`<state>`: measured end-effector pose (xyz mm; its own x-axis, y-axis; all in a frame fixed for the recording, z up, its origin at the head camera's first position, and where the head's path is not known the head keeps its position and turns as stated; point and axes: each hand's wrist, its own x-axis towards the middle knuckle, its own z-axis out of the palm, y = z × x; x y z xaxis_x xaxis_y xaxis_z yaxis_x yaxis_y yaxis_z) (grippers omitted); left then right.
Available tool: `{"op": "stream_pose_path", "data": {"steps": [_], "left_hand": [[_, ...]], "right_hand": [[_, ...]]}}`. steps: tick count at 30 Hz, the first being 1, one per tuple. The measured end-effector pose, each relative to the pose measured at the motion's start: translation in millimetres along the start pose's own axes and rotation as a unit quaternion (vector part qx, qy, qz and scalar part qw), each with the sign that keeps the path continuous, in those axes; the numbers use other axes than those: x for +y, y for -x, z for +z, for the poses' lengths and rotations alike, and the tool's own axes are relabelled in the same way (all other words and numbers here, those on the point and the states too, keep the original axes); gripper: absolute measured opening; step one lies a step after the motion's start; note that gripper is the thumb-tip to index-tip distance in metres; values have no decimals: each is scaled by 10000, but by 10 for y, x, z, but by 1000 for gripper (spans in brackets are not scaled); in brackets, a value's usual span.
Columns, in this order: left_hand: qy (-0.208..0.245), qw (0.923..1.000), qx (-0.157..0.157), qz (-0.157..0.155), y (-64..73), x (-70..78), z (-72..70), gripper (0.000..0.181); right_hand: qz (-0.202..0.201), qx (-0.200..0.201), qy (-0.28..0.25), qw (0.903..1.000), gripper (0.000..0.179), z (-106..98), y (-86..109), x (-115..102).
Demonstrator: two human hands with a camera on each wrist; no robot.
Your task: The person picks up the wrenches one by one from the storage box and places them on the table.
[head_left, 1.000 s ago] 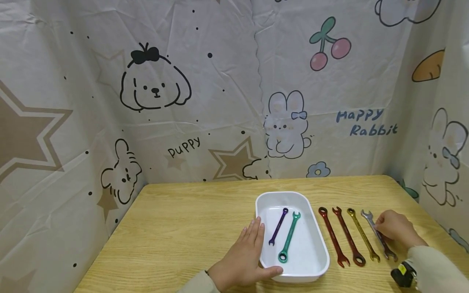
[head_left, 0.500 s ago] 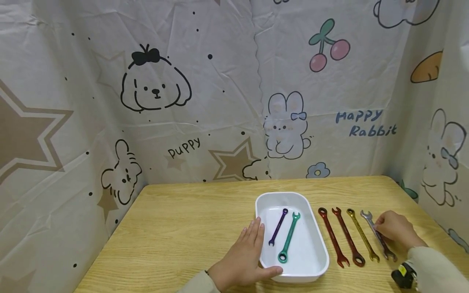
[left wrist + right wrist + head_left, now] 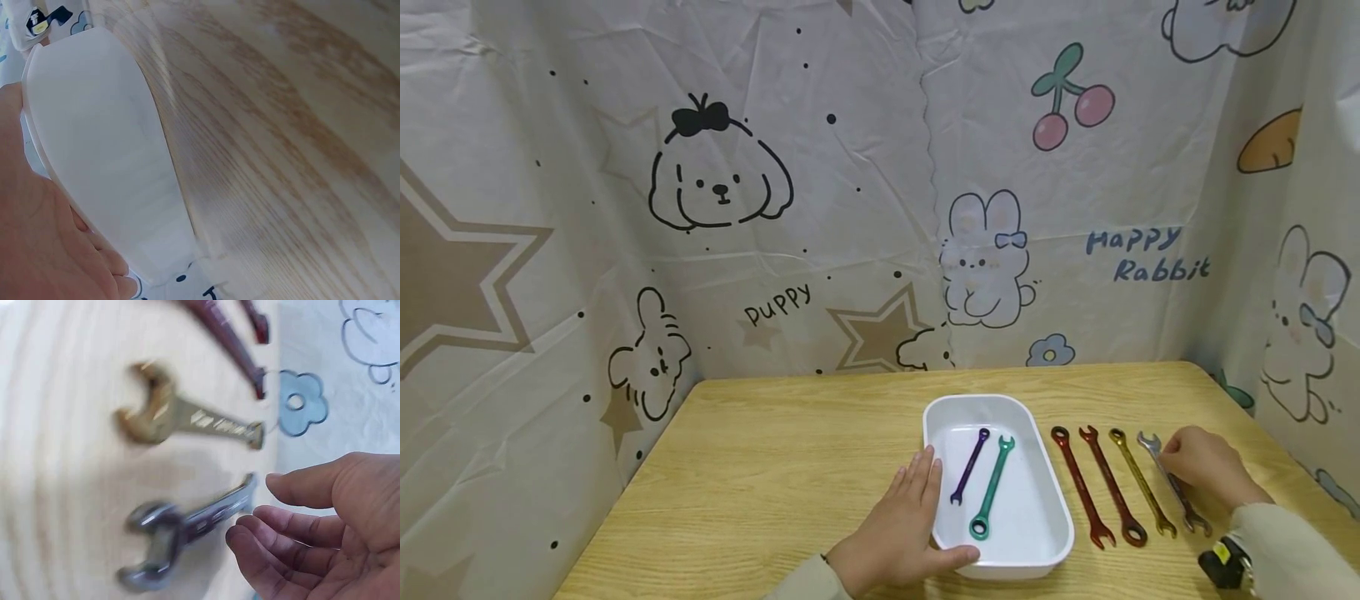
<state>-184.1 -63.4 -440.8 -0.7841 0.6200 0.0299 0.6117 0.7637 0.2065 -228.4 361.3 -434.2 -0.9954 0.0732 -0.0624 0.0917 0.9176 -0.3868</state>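
Observation:
My left hand rests along the left side of a white tray, fingers straight against the wall and thumb over the near rim. A purple wrench and a green wrench lie inside it. My right hand is at the silver wrench, the rightmost in a row on the table. In the right wrist view, thumb and fingertips stand apart beside the shaft of the silver wrench, with nothing pinched between them. The left wrist view shows the outer wall of the tray beside my palm.
Left of the silver wrench lie a gold wrench and two red wrenches, one nearer the tray and another beside it. They stand on a wooden table. A printed cloth hangs behind and at both sides.
My right hand's fingertips have shifted slightly left and up along the silver wrench. My left hand, the tray and the other wrenches keep their places.

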Motion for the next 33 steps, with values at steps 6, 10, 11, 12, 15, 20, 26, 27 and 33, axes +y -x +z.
{"op": "stream_pose_path", "data": {"steps": [6,10,11,12,15,20,26,27,33], "left_hand": [[39,10000,-33,-29,-4,7,-2,110],[-8,10000,-29,-25,-6,3,7,111],[-4,10000,-28,-19,-5,2,9,111],[-8,10000,-19,-7,-4,1,12,111],[-10,10000,-4,8,-4,-1,19,112],[20,10000,2,-18,-7,-3,14,112],[51,9999,-55,-101,-7,1,-2,112],[61,9999,-74,-115,-7,3,-2,112],[101,9997,-146,-151,-19,11,9,110]], "right_hand": [[-466,215,-309,9982,33,-122,3,-248],[-546,104,-583,9967,35,-192,-8,-493],[-557,81,-643,9963,34,-207,-10,-559],[-562,64,-686,9960,34,-224,-11,-628],[-630,20,-860,9943,32,-262,-19,-840],[-717,-286,-1500,9857,31,-276,-39,-1196],[-723,-542,-1880,9780,26,-118,-76,-1536],[-725,-566,-1908,9773,26,-79,-81,-1579],[-664,-783,-2112,9720,21,151,-106,-1819]]}}
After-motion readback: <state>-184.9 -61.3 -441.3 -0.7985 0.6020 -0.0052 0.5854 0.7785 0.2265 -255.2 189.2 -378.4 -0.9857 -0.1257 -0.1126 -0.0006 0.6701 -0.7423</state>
